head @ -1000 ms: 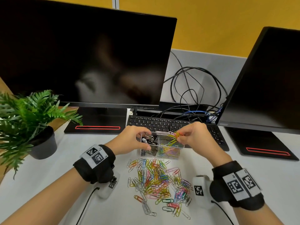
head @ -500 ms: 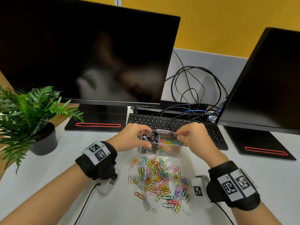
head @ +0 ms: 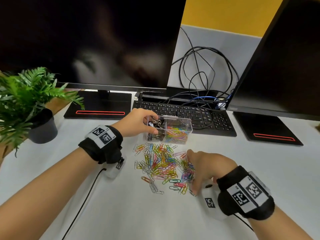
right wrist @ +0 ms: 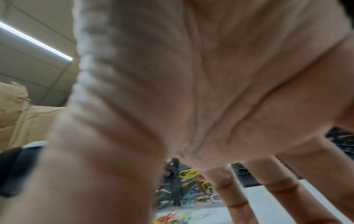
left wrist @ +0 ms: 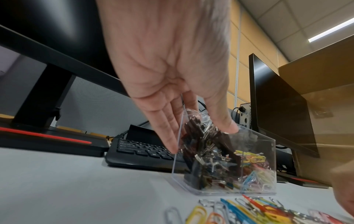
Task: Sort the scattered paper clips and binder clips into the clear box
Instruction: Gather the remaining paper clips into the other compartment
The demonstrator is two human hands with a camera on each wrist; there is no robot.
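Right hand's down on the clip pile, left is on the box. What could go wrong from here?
1. The right hand reaches spread fingers into the tangled paper clips; interlocked clips may lift as a chain and drop off on the way.
2. The left hand holds only the binder-clip end of the clear box; a bump at the other end could pivot it.
3. The compartments adjoin, so a loose drop could land among the binder clips.

Two monitors point(head: 90, 40), one keyboard point(head: 199, 116), one potted plant point(head: 26, 101), one two-compartment clear box point(head: 187, 129), two hands point(head: 138, 122), loose paper clips point(head: 162, 163) too many to count.
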